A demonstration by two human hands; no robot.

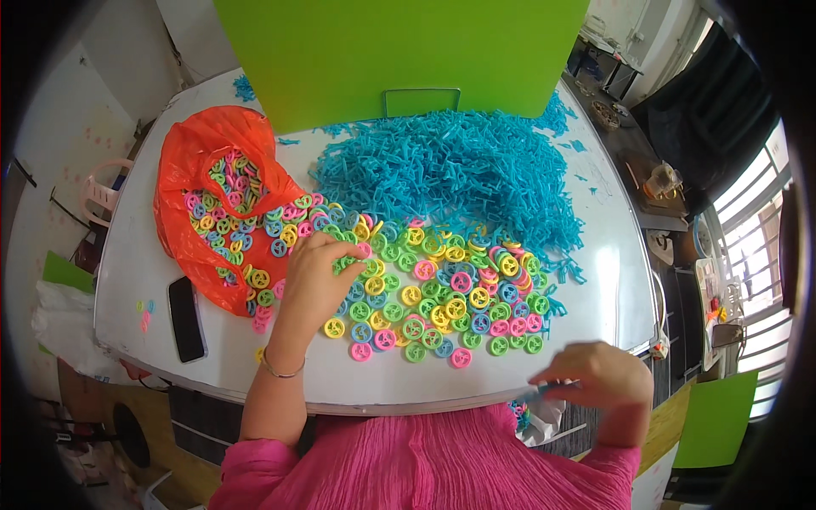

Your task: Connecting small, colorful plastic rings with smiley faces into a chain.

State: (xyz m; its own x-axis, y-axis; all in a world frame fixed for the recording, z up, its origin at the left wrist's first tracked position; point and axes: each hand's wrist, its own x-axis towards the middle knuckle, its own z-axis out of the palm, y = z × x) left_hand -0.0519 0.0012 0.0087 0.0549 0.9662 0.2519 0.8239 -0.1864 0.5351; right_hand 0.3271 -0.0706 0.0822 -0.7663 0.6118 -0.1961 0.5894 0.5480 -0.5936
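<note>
Many small plastic wheels in pink, yellow, green and blue lie spread over the white table. My left hand rests on the wheels near the spread's left side, fingers curled down onto them; whether it grips one is hidden. My right hand hovers at the table's near right edge, fingers pinched on a thin blue plastic piece. A big heap of blue plastic pieces lies behind the wheels.
An orange plastic bag spilling more wheels lies at the left. A black phone sits near the front left edge. A green box stands at the back. A few loose wheels lie far left.
</note>
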